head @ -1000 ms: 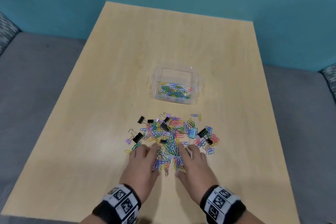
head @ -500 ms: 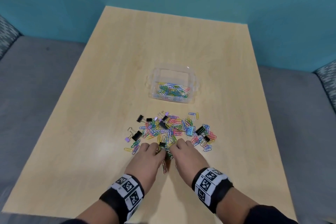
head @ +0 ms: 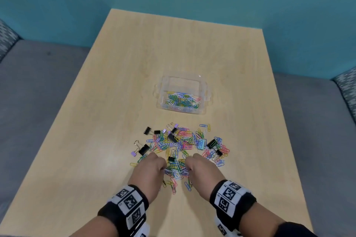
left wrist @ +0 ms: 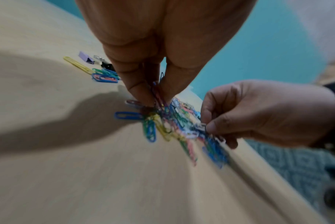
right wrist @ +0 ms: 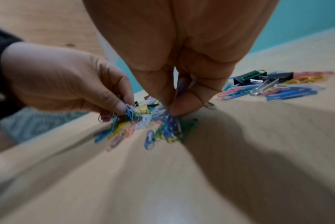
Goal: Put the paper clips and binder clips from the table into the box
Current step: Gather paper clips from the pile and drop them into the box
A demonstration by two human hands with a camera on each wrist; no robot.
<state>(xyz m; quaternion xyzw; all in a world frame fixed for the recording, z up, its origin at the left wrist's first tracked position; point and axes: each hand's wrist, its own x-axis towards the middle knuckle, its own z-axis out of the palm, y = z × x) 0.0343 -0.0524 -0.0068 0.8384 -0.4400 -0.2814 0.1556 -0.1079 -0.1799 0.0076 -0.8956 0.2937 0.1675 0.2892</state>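
Our left hand [head: 150,169] and our right hand [head: 202,171] sit low in the middle of the head view, and the fingers [left wrist: 141,91] of each are curled tight, pinching a bunch of paper clips [head: 176,169] at the near edge of the pile. The rest of the paper clips and the black binder clips [head: 143,149] lie spread on the worktop [head: 96,140] just above our hands.

The clear box [head: 183,94] waits higher up, in the middle of the picture, with some clips already inside. It is well apart from our hands.

What could go wrong? The clips look tangled, so some may hang loose and drop on the way to the box. A weak pinch could let the whole bunch slip.

The pile itself lies between our hands and the box, so we must lift over it. Grey cushions [head: 38,92] sit on both sides, where a dropped clip could get lost.
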